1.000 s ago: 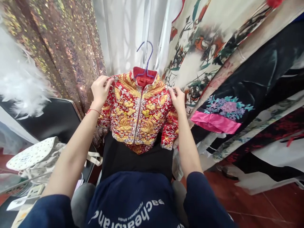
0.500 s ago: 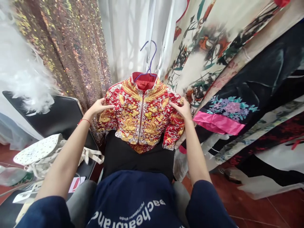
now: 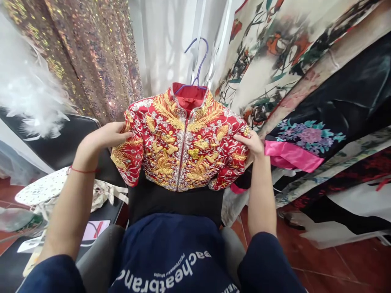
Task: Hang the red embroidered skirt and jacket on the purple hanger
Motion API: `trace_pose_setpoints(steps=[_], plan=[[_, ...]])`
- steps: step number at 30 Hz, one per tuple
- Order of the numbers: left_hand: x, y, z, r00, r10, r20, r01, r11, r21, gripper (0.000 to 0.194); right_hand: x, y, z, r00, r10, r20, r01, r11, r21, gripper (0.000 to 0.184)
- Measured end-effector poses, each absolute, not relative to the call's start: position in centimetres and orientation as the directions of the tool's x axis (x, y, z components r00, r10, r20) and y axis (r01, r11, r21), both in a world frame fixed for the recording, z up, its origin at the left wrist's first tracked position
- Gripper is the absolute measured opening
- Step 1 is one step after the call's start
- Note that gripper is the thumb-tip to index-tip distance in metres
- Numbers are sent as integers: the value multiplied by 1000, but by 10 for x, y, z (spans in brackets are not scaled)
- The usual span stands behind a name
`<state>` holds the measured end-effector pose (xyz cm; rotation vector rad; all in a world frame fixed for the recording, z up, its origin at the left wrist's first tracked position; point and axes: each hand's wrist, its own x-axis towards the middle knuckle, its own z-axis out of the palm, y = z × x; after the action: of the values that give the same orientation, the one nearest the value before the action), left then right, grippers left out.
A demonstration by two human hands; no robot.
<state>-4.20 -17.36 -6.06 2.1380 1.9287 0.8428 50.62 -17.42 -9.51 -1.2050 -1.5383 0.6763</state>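
Note:
A red jacket (image 3: pixel 195 142) with gold and silver embroidery hangs upright in front of me on a purple hanger (image 3: pixel 200 65). Its stand collar is open at the top and a zip runs down the front. My left hand (image 3: pixel 111 134) pinches the jacket's sleeve at the left, near the shoulder. At the opposite sleeve, my right hand (image 3: pixel 251 142) grips the cloth between thumb and fingers. Black fabric (image 3: pixel 174 203) lies over my lap below the jacket's hem.
A gold sequin curtain (image 3: pixel 94 53) and white feathers (image 3: pixel 33 97) are at the left. A black chair (image 3: pixel 71 140) holds a white dotted bag (image 3: pixel 42 189). Several garments hang at the right, among them a black one with a pink cuff (image 3: pixel 296 156).
Both hands have moved apart, and the jacket has come up closer with its sleeves spread wider. My left wrist has bent more. The hanger has shifted up and slightly right.

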Motion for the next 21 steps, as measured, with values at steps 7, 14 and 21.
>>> trace_pose_setpoints(steps=[7, 14, 21], plan=[[-19, -151, -75, -124, 984, 129, 894, 55, 444, 18, 474, -145, -111, 324, 782, 533, 819, 51, -572, 60], [5, -140, -78, -254, 925, 282, 895, 114, 432, 63, 439, -123, -124, 405, 719, 565, 864, -98, -494, 52], [28, -131, -31, -65, 679, 732, 813, -389, 433, 70, 405, -132, -130, 306, 609, 731, 940, -71, -334, 58]])
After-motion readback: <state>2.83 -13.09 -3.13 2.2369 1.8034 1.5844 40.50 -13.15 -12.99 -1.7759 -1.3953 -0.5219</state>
